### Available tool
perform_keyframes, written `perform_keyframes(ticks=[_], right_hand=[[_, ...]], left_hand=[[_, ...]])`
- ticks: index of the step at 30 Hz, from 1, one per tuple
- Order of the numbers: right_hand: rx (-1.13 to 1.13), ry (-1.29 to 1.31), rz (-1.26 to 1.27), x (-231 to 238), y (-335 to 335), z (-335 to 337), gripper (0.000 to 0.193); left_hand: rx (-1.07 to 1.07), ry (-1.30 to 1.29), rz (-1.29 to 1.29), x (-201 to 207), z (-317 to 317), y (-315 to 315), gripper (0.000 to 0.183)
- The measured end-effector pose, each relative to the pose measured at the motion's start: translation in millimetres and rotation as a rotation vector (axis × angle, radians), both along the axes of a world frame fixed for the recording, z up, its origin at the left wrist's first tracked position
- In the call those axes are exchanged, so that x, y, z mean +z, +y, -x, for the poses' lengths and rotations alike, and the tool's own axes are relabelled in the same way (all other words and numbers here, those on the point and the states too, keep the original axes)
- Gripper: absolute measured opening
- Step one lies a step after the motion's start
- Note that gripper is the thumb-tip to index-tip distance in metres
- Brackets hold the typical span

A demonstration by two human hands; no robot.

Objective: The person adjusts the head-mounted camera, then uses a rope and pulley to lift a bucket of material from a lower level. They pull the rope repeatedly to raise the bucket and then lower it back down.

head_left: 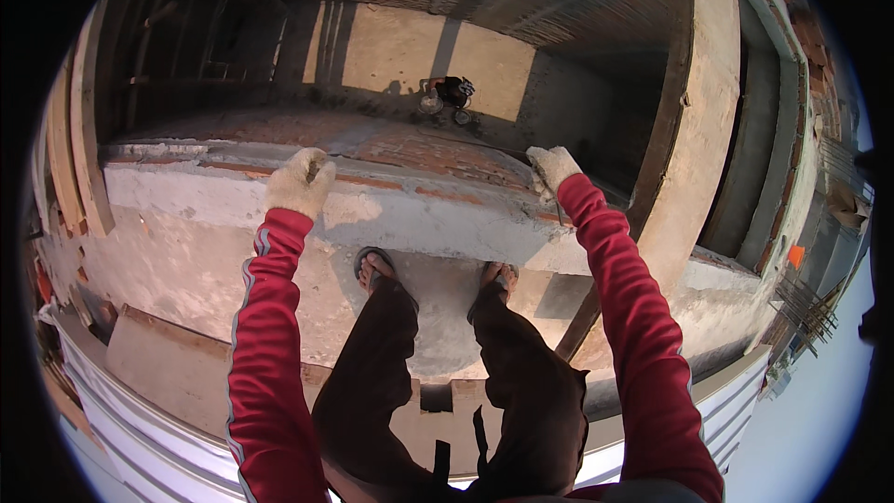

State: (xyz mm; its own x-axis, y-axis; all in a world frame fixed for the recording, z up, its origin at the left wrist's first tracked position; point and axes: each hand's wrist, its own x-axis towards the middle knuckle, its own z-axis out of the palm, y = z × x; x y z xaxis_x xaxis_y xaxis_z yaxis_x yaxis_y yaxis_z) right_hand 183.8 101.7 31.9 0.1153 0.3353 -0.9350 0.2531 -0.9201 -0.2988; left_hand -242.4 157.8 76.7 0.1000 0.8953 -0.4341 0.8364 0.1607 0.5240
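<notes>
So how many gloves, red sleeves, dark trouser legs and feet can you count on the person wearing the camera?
Pale gloves: 2
Red sleeves: 2
Dark trouser legs: 2
Feet: 2
Total: 8

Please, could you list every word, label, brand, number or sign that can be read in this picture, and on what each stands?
No readable text.
Left glove and right glove: none visible.
Red sleeves: pale stripes, no lettering visible.
Dark shape below and orange patch at right: too small to tell.
</notes>
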Motion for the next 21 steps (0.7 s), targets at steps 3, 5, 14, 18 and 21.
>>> perform_keyframes(ticks=[3,5,14,18,21], right_hand=[[0.105,-0.023,0.089,-4.8,23.3,-10.3,0.031],[0.084,-0.028,0.108,-20.5,32.8,-12.3,0.031],[0.987,-0.117,-0.363,-139.2,43.0,4.6,0.030],[1.273,-0.282,-0.498,-176.5,38.2,-0.1,0.021],[1.358,-0.244,-0.394,-193.6,44.1,-1.2,0.027]], left_hand=[[-0.218,0.199,-0.213,-6.3,8.7,15.7,0.039],[-0.344,0.279,-0.321,-19.4,16.6,18.0,0.040],[-0.413,0.196,-0.402,-69.5,37.5,-6.3,0.032],[-0.414,0.094,-0.450,-71.7,36.4,-3.4,0.025],[-0.423,0.079,-0.515,-71.1,34.6,-2.3,0.022]])
